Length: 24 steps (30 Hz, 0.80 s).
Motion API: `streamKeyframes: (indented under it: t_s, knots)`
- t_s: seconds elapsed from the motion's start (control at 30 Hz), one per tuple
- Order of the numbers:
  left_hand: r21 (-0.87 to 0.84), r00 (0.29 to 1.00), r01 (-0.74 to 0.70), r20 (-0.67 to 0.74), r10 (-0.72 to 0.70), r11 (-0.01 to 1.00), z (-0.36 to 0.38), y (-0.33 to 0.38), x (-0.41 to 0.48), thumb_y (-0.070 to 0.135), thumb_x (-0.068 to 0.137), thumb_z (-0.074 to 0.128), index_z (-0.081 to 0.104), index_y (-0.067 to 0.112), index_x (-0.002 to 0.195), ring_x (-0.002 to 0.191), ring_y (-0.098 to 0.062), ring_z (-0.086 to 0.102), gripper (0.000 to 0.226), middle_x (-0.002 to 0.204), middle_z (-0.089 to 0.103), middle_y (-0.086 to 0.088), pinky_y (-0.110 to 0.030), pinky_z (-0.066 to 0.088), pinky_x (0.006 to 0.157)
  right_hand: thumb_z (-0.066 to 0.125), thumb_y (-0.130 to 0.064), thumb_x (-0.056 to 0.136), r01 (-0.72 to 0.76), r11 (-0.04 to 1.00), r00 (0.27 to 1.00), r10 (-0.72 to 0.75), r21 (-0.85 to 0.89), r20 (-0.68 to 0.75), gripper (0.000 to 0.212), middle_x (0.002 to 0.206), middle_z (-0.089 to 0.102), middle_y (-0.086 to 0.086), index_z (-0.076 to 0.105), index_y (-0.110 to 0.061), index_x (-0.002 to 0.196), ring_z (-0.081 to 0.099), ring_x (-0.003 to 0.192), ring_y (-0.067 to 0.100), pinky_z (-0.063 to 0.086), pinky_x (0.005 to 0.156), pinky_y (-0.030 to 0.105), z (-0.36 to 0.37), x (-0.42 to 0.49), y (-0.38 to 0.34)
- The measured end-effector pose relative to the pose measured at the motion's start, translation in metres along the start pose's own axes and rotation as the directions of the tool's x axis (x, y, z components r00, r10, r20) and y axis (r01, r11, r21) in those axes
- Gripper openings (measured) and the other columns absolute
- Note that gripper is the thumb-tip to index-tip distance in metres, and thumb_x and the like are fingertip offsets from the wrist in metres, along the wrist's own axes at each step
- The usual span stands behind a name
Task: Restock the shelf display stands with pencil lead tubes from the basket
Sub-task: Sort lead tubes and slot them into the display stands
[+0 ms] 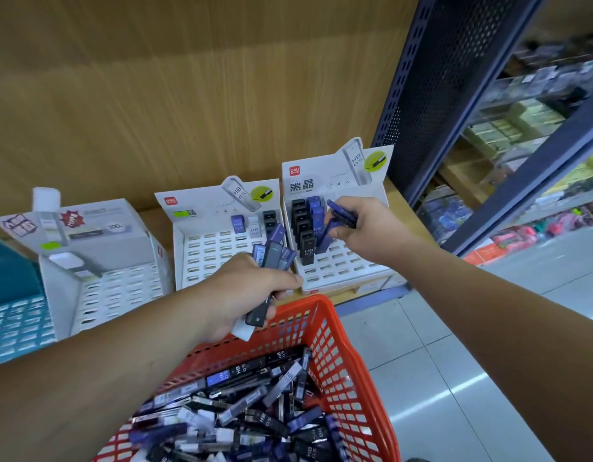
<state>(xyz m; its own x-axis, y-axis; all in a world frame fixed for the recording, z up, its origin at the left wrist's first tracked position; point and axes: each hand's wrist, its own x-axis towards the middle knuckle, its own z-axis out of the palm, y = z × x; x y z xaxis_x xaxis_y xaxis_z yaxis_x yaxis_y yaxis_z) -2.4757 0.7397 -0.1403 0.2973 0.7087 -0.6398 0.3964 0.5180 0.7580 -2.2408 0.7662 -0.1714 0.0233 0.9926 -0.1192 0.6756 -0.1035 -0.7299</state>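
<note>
We see the left hand (251, 291) clenched round a bundle (273, 256) of black and blue tubes. Their long axes run from 7 to 1 o'clock, upper ends fanned toward the stands, lower ends poking out under the palm. The right hand (365, 228) pinches blue tubes (324, 240) — one slants from 1 down to 7 o'clock, its lower end at the right stand (341, 265), beside a column of upright black tubes (303, 228). Whether it sits in a slot we cannot tell, and the fingers hide how many it holds. The middle stand (215, 258) carries a few tubes at its 12 o'clock edge. At 6 o'clock the basket (331, 331) holds a loose heap (255, 411) lying every way — cut off by the lower edge. The left stand (115, 288) is blurred.
</note>
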Motion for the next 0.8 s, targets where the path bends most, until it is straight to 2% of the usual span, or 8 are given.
streamKeyframes:
  t_s: [0.2,0.3,0.4,0.53,0.6,0.67,0.73,0.8]
  knots:
    - [0.026,1.000,-0.005,0.019,0.004,1.000,0.002,-0.002,-0.002,0.022,0.085,0.082,0.063,0.008,0.068,0.044,-0.018,0.048,0.029,0.055,0.055,-0.005,-0.029,0.044,0.051,0.069,-0.011,0.093,-0.001,0.997,0.998,-0.004,-0.078,-0.066,0.015,0.080,0.067,0.002,0.068,-0.024,0.100,0.060,0.073,0.026,0.055,0.069,0.039,0.011,0.002,-0.004]
    - [0.021,1.000,-0.006,0.010,0.006,1.000,0.002,0.000,-0.002,0.020,0.086,0.081,0.062,0.012,0.061,0.045,-0.017,0.048,0.033,0.053,0.055,-0.004,-0.028,0.044,0.051,0.069,-0.017,0.093,0.031,0.966,0.990,-0.064,-0.258,-0.122,0.028,0.083,0.066,-0.002,0.054,-0.033,0.111,0.059,0.076,0.028,0.053,0.067,0.039,0.018,0.001,-0.007]
    - [0.032,1.000,-0.010,0.009,0.010,0.999,0.003,0.001,-0.003,0.020,0.085,0.082,0.062,0.012,0.063,0.046,-0.018,0.049,0.031,0.054,0.056,-0.003,-0.026,0.045,0.050,0.068,-0.021,0.095,0.059,0.938,0.984,-0.112,-0.341,-0.140,0.023,0.079,0.059,-0.005,0.056,-0.030,0.113,0.053,0.078,0.027,0.045,0.065,0.035,0.019,-0.003,-0.006]
    - [0.040,1.000,-0.014,0.012,0.014,0.999,0.003,0.000,-0.003,0.021,0.085,0.082,0.061,0.011,0.065,0.047,-0.018,0.050,0.031,0.055,0.056,-0.003,-0.027,0.045,0.051,0.069,-0.023,0.096,0.024,0.937,0.991,-0.069,-0.348,-0.118,0.021,0.068,0.048,-0.013,0.053,-0.033,0.087,0.049,0.072,0.021,0.034,0.058,0.030,0.012,-0.005,-0.009]
    - [0.048,1.000,-0.026,0.014,0.025,0.999,0.003,0.001,-0.003,0.021,0.085,0.081,0.061,0.010,0.065,0.046,-0.018,0.050,0.031,0.055,0.056,-0.003,-0.027,0.045,0.051,0.071,-0.027,0.095,0.005,0.971,0.986,-0.044,-0.238,-0.159,0.031,0.061,0.047,-0.009,0.050,-0.029,0.072,0.046,0.060,0.015,0.033,0.053,0.028,0.009,-0.007,-0.013]
    - [0.063,0.999,-0.039,0.012,0.038,0.997,0.004,0.002,-0.004,0.022,0.086,0.081,0.061,0.009,0.066,0.045,-0.019,0.049,0.031,0.054,0.055,-0.003,-0.028,0.046,0.051,0.074,-0.028,0.094,0.034,0.998,0.986,-0.025,0.053,-0.166,0.024,0.059,0.049,-0.007,0.063,-0.020,0.074,0.042,0.051,0.010,0.036,0.051,0.025,0.005,-0.010,-0.025]
    - [0.081,0.998,-0.057,0.018,0.056,0.995,0.005,0.003,-0.004,0.023,0.085,0.082,0.062,0.008,0.069,0.045,-0.020,0.049,0.029,0.054,0.055,-0.005,-0.029,0.047,0.051,0.075,-0.024,0.095,0.009,0.944,1.000,0.000,0.330,-0.026,0.016,0.067,0.057,-0.001,0.073,-0.009,0.090,0.040,0.045,0.003,0.034,0.046,0.018,0.000,-0.016,-0.045]
    - [0.092,0.996,-0.084,0.030,0.082,0.992,0.008,0.006,-0.005,0.021,0.085,0.081,0.063,0.008,0.070,0.043,-0.021,0.049,0.027,0.054,0.055,-0.006,-0.029,0.047,0.052,0.071,-0.025,0.099,-0.093,0.905,0.986,0.027,0.414,0.163,0.018,0.074,0.067,0.001,0.076,-0.008,0.102,0.034,0.042,0.006,0.027,0.043,0.023,-0.004,-0.019,-0.058]
